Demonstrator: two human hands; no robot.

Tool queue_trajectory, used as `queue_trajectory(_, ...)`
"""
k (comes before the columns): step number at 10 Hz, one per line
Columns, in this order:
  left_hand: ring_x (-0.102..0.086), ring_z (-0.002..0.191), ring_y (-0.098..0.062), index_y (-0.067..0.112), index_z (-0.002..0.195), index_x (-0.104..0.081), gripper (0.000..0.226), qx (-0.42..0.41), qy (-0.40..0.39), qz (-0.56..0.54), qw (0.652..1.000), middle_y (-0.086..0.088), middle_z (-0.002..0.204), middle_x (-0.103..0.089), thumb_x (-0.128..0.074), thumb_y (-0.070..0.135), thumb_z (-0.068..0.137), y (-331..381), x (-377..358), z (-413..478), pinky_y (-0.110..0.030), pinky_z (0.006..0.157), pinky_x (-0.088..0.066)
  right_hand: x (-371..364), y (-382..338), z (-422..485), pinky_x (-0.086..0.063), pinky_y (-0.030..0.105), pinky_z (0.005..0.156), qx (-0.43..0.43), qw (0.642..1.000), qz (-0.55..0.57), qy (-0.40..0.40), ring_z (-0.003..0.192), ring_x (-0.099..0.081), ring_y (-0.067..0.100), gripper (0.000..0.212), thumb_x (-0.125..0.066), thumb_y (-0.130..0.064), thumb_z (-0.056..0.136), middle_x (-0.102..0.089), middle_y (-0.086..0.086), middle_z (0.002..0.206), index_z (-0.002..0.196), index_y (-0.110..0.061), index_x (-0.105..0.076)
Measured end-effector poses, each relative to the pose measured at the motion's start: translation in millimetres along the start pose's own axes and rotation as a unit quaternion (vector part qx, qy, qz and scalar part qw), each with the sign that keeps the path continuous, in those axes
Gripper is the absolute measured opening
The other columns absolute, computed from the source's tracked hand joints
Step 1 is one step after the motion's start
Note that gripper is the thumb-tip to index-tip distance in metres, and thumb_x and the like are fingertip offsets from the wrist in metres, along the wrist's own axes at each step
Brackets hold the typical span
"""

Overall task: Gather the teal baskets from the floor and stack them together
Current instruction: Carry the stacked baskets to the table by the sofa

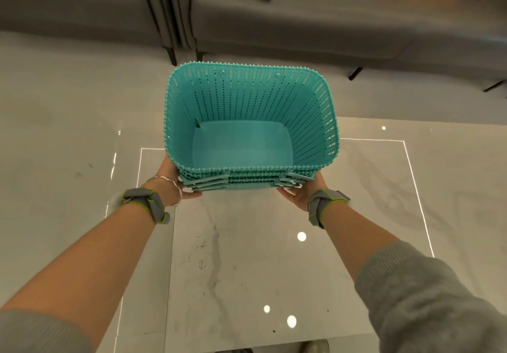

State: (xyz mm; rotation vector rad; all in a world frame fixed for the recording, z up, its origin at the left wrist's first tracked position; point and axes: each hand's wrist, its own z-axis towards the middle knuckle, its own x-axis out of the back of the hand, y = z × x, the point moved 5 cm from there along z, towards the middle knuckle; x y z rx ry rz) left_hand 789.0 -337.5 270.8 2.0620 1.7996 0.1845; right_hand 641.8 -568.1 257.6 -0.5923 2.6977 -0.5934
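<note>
Baskets (247, 122) nested, unlabelled; left hand (175, 181), right hand (301, 192) gripping.

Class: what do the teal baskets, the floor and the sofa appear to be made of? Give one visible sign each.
Teal baskets: probably moulded plastic; uniform colour, regular perforated slots.
Floor: likely polished marble-look tile; glossy, reflected lights, grey veining.
Sofa: seemingly matte grey fabric.

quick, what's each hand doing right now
Left hand: closed on the near left corner of the basket stack.
Right hand: closed on the stack's near right corner.
</note>
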Motion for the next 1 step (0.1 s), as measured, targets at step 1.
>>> queue_trajectory(1, -0.043, 0.133, -0.029, 0.022, 0.118, -0.056, 0.058, -0.010, 0.031, -0.032, 0.999, 0.002, 0.138, -0.049, -0.040, 0.065, 0.083, -3.9, 5.2, -10.3, -0.056, 0.096, -0.040, 8.2, 6.6, -7.9, -0.053, 0.047, 0.086, -0.009, 1.000, -0.007, 0.006, 0.116, -0.051, 0.033, 0.036, -0.041, -0.042, 0.093, -0.050, 0.007, 0.126, 0.116, -0.019, -0.055)
